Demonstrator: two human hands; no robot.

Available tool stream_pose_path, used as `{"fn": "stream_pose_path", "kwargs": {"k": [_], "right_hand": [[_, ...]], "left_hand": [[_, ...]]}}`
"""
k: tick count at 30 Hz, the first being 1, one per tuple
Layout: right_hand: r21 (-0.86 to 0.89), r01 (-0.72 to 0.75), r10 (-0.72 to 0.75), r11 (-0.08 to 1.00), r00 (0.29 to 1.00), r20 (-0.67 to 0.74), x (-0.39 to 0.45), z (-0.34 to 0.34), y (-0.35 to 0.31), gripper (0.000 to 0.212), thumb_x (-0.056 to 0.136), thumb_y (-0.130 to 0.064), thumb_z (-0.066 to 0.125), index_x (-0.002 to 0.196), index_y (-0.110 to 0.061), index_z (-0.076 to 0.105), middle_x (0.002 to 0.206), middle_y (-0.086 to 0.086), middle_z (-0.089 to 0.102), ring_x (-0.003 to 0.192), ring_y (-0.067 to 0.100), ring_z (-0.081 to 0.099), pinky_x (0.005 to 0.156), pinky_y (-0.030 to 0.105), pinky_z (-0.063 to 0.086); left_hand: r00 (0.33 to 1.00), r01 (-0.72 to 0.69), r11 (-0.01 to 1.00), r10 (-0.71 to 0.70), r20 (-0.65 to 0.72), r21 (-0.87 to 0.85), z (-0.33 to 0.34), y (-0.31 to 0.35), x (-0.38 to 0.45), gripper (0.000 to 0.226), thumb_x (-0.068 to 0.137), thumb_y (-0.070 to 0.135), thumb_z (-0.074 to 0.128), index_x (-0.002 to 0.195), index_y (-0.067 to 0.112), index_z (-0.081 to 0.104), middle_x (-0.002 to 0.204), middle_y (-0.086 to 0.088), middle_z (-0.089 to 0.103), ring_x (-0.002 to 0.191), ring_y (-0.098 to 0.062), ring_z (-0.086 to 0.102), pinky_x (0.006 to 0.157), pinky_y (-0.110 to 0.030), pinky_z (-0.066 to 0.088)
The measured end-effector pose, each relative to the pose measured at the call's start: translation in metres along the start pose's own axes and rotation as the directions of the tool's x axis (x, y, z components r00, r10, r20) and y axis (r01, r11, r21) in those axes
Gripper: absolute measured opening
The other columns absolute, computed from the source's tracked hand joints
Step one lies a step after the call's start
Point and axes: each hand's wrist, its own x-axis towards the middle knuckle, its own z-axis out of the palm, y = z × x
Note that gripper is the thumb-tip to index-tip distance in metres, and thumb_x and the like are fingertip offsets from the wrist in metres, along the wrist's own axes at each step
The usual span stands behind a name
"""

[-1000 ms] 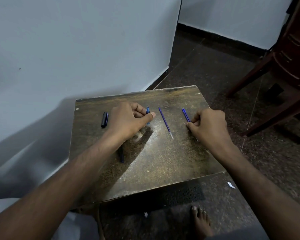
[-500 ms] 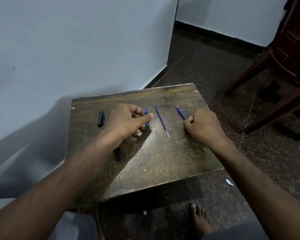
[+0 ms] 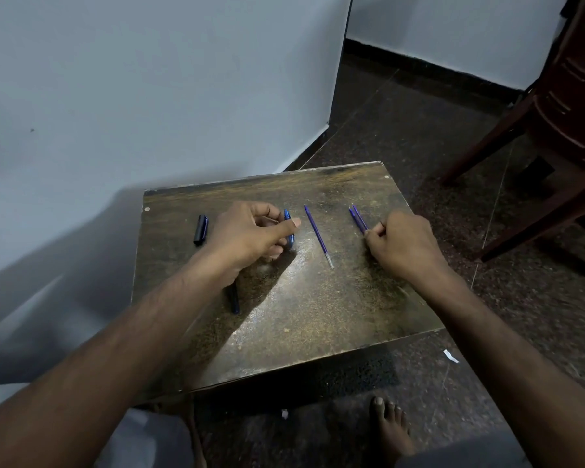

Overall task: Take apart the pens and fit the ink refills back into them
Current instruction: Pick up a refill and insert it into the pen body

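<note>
two thin purple ink refills [image 3: 358, 219] stick out beyond the right hand [image 3: 401, 245], whose curled fingers pinch their near ends; a third slim refill [image 3: 318, 239] lies loose between the hands. the left hand [image 3: 250, 235] closes on a glossy blue pen barrel [image 3: 288, 231], mostly hidden, with a black cap [image 3: 200, 229] beside it on the worn, speckled table [image 3: 301, 309] and a dark pen piece [image 3: 234, 298] half under its wrist.
</note>
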Motion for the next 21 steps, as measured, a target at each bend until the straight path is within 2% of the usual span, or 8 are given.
{"fn": "stream_pose_path", "kwargs": {"k": [1, 3, 5, 7, 10, 14, 21], "right_hand": [[0.028, 0.029, -0.029, 0.999, 0.999, -0.028, 0.000, -0.001, 0.000, 0.036, 0.099, -0.016, 0.062, 0.065, -0.004, 0.066, 0.070, 0.014, 0.070, 0.080, 0.038, 0.072, 0.073, 0.043, 0.056], [0.154, 0.107, -0.090, 0.982, 0.989, -0.116, -0.004, -0.004, -0.004, 0.025, 0.098, -0.020, 0.072, 0.074, -0.015, 0.071, 0.070, -0.002, 0.072, 0.067, 0.014, 0.069, 0.078, 0.037, 0.060], [0.347, 0.208, -0.153, 0.914, 0.972, -0.178, -0.015, -0.006, -0.013, 0.013, 0.094, -0.023, 0.082, 0.084, -0.024, 0.074, 0.067, -0.014, 0.068, 0.058, -0.001, 0.062, 0.062, 0.014, 0.052], [0.475, 0.277, -0.199, 0.835, 0.958, -0.208, -0.026, -0.004, -0.022, 0.009, 0.092, -0.023, 0.086, 0.090, -0.026, 0.077, 0.068, -0.015, 0.069, 0.058, -0.004, 0.060, 0.057, 0.008, 0.046], [0.489, 0.310, -0.230, 0.815, 0.949, -0.216, -0.032, 0.002, -0.029, 0.008, 0.092, -0.023, 0.085, 0.090, -0.027, 0.080, 0.066, -0.016, 0.068, 0.059, 0.000, 0.059, 0.056, 0.008, 0.044], [0.471, 0.331, -0.272, 0.817, 0.943, -0.192, -0.031, 0.007, -0.031, 0.003, 0.092, -0.023, 0.085, 0.092, -0.023, 0.082, 0.068, -0.015, 0.069, 0.060, 0.001, 0.060, 0.055, 0.008, 0.044], [0.437, 0.351, -0.313, 0.828, 0.936, -0.159, -0.030, 0.014, -0.029, 0.006, 0.092, -0.027, 0.086, 0.090, -0.029, 0.080, 0.070, -0.014, 0.071, 0.060, 0.003, 0.060, 0.056, 0.011, 0.047]], "left_hand": [[1.000, 0.020, 0.994, -0.020, 0.005, -0.105, -0.001, 0.001, 0.001, 0.021, 0.088, 0.029, 0.090, 0.100, 0.012, 0.084, 0.083, -0.005, 0.084, 0.074, -0.010, 0.080, 0.074, -0.025, 0.068], [0.997, 0.072, 0.931, -0.074, 0.008, -0.357, -0.003, 0.006, 0.003, 0.018, 0.091, 0.021, 0.086, 0.100, 0.006, 0.082, 0.086, -0.009, 0.084, 0.072, -0.009, 0.080, 0.071, -0.022, 0.068], [0.994, 0.095, 0.826, -0.113, 0.003, -0.555, -0.004, 0.011, 0.005, 0.013, 0.094, 0.015, 0.082, 0.096, 0.002, 0.080, 0.081, -0.008, 0.083, 0.068, -0.008, 0.080, 0.067, -0.019, 0.066], [0.991, 0.089, 0.749, -0.131, -0.015, -0.657, -0.003, 0.014, 0.006, 0.014, 0.098, 0.014, 0.080, 0.090, 0.003, 0.078, 0.073, -0.005, 0.082, 0.064, -0.006, 0.079, 0.064, -0.016, 0.065], [0.988, 0.099, 0.701, -0.156, -0.017, -0.706, -0.002, 0.015, 0.004, 0.017, 0.099, 0.015, 0.078, 0.087, 0.003, 0.077, 0.069, -0.004, 0.081, 0.062, -0.006, 0.079, 0.062, -0.014, 0.064], [0.987, 0.106, 0.712, -0.159, -0.011, -0.694, 0.002, 0.014, 0.003, 0.018, 0.099, 0.017, 0.080, 0.086, 0.004, 0.077, 0.070, -0.003, 0.082, 0.064, -0.005, 0.079, 0.062, -0.014, 0.063], [0.989, 0.123, 0.716, -0.150, 0.021, -0.687, 0.005, 0.012, 0.003, 0.015, 0.097, 0.017, 0.081, 0.087, 0.005, 0.078, 0.072, -0.003, 0.082, 0.064, -0.005, 0.079, 0.060, -0.014, 0.062]]}}
